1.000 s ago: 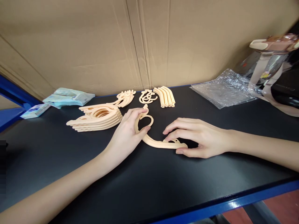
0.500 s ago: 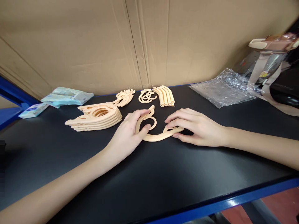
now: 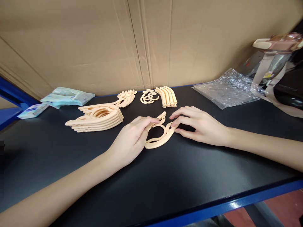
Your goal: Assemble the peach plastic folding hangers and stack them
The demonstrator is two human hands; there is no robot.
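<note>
Lying on the black tabletop (image 3: 180, 189), a curved cream plastic hanger (image 3: 158, 143) is pinched by the right hand (image 3: 201, 126) and left hand (image 3: 131, 138), whose thumb contact is unclear, folded seemingly partway, while stacked cream plastic hangers (image 3: 104, 125) are judged done and loose cream plastic hooks (image 3: 148, 101) and bars (image 3: 168, 98) are left.

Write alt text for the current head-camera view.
A left hand and right hand hold a cream clothes-hanger frame on a black tabletop. Nearby lie stacked matching frames, hooks and curved bars; a clear plastic bag and strapped bottle sit at right.
</note>
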